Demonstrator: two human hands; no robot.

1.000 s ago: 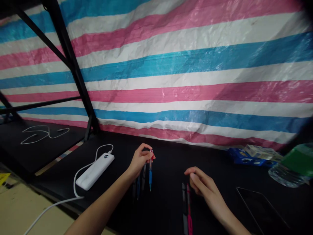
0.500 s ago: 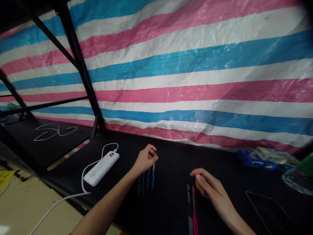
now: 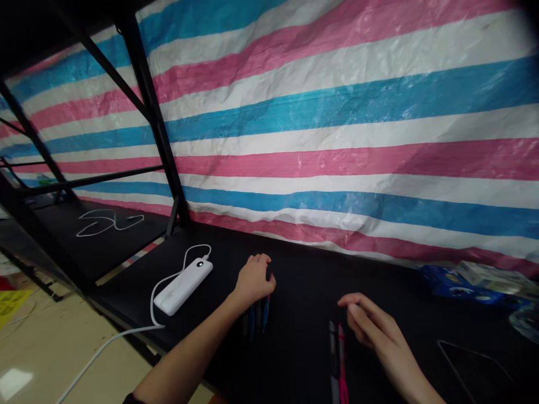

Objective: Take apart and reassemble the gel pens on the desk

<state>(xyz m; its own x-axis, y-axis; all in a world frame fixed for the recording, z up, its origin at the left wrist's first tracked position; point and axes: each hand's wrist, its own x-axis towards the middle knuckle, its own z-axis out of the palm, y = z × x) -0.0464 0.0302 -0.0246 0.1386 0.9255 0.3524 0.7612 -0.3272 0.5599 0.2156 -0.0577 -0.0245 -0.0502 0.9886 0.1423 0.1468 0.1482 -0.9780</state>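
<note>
Pens are what both hands are busy with on the black tabletop (image 3: pixel 295 269): a short row of slim plastic pens with blue grips (image 3: pixel 257 317) lies side by side just under the left hand (image 3: pixel 254 280), while a pair of pens, one grey and one pink (image 3: pixel 338 359), lies well apart from them at about 3 o'clock, just beside the right hand (image 3: pixel 373 325). The left hand is curled down over the red top of a pen at the right end of the row, fingers closed around it – whether that pen already rests flat I cannot tell. The right hand hovers loosely curled and holds nothing. Judging by this, 2 groups are laid out, and the pen under the left hand looks to be the last of its row to settle – no loose pens show elsewhere. At 9 o'clock from the row sits a white rectangular power bank with its white cable (image 3: pixel 184 285); blue packets (image 3: pixel 452 279) lie far off at 3 o'clock.
</note>
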